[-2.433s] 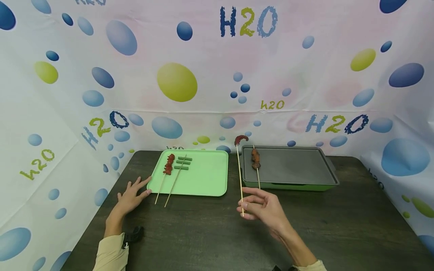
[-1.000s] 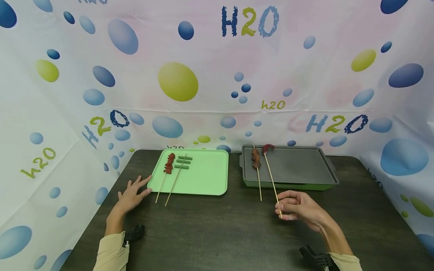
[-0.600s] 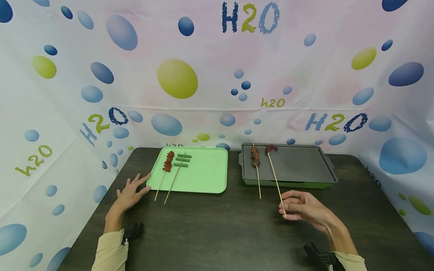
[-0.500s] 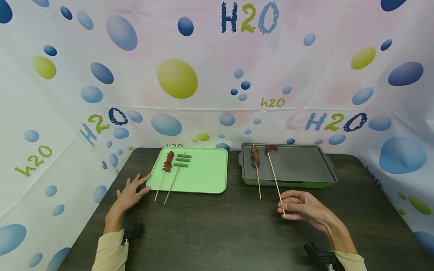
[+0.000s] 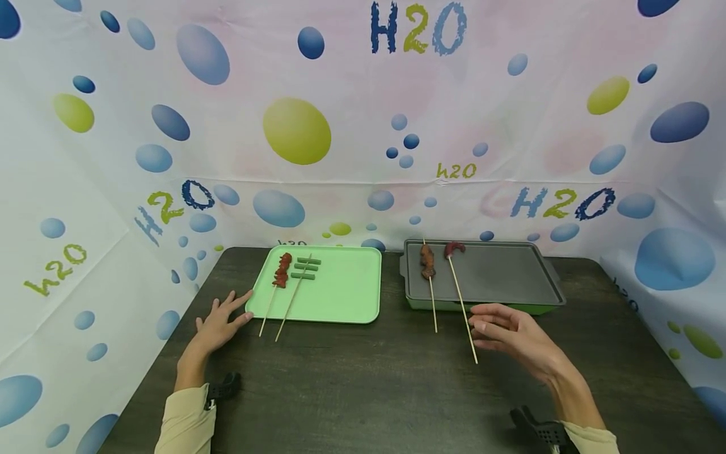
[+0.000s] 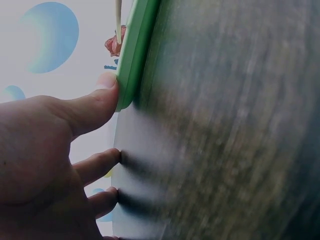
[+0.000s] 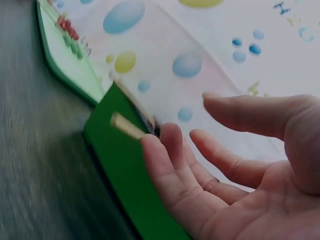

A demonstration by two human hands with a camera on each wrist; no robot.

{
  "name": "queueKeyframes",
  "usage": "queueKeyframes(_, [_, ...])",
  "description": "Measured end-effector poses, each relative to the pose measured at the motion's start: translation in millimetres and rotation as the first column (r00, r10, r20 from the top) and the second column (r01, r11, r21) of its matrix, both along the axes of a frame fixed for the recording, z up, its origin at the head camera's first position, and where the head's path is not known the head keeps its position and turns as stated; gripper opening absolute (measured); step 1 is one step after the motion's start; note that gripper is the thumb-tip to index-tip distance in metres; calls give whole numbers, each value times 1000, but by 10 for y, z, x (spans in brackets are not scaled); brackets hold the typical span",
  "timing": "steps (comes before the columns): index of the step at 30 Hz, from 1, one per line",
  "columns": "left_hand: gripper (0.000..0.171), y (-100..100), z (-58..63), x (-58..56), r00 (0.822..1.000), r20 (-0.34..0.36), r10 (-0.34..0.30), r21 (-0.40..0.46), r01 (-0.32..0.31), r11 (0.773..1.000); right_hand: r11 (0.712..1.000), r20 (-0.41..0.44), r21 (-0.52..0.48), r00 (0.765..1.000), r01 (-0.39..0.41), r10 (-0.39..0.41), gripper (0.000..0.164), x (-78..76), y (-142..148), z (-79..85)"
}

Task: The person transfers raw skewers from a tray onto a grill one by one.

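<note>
Since a moment ago our right hand (image 5: 513, 334) has let go, its grip open beside the thin wooden skewer (image 5: 462, 302) with curled red meat, now resting on the dark rectangular griddle plate (image 5: 499, 277); draw away gently, while our left hand (image 5: 218, 325) lies flat against the light green plastic tray (image 5: 340, 296).

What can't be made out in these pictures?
- Head view: what the food on the skewers is; too small.
- Head view: whether the right hand touches that skewer; too small to tell.
- Left wrist view: the green tray shows only its edge; the table is blurred.
- Right wrist view: the griddle top is cut off, blurred.
</note>
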State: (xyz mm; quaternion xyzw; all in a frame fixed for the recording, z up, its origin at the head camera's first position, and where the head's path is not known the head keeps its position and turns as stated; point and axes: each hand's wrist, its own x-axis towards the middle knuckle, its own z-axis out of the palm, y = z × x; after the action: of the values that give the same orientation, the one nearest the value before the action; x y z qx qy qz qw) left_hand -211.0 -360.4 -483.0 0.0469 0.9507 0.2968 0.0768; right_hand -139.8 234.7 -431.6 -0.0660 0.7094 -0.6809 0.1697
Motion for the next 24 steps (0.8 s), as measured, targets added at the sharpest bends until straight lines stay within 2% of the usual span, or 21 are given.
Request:
queueKeyframes(8, [67, 2, 12, -10, 1000, 9, -5, -5, 5, 1000, 998, -103, 17, 992, -68, 69, 51, 75, -317, 167])
queueKeyframes(11, [67, 8, 2, -6, 1000, 7, -6, -6, 6, 1000, 995, -102, -4, 990, -99, 98, 49, 82, -472, 180])
queueKeyframes(16, [67, 15, -15, -11, 1000, 4, -14, -6, 14, 1000, 994, -102, -49, 990, -102, 97, 49, 84, -818, 89])
queueKeyframes(24, [66, 20, 15, 18, 1000, 12, -7, -5, 7, 1000, 997, -126, -55, 990, -63, 56, 49, 91, -1492, -86])
